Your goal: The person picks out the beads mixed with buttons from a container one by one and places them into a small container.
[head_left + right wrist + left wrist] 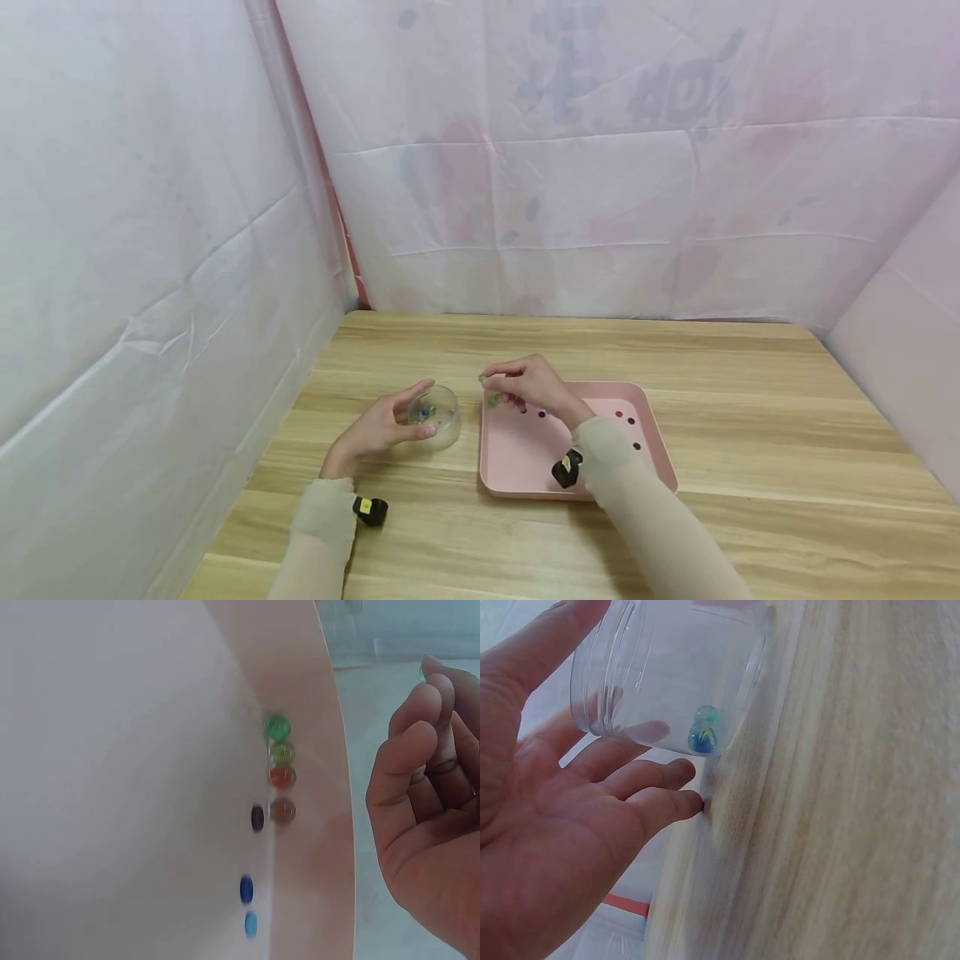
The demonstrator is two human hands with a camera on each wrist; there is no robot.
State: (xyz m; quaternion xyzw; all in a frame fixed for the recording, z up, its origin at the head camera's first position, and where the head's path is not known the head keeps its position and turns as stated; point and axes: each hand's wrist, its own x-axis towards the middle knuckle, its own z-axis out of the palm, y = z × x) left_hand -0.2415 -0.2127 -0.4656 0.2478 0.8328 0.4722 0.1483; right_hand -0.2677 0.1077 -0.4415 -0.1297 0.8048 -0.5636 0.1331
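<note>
My left hand (pixel 386 425) grips a clear plastic jar (pixel 444 429) from its left side, thumb and fingers around the wall. Blue and green glass marbles (pixel 703 733) lie at the bottom of the jar. Above the far left corner of the pink tray (pixel 517 486), my right hand (pixel 528 385) pinches a greenish glass marble (pixel 482 377) between thumb and fingertips. In the right wrist view that marble is mostly hidden by the fingers. Several marbles, among them a green one (pixel 277 727) and a reddish one (pixel 283 777), line the tray's edge below this hand.
Small flat pieces also lie in the tray, including a dark one (pixel 257 818), a blue one (pixel 246 889), a light blue one (pixel 251 924) and a red one (pixel 618 414). The wooden table (pixel 787 433) is bordered by pale curtains (pixel 600 208) at the back and sides.
</note>
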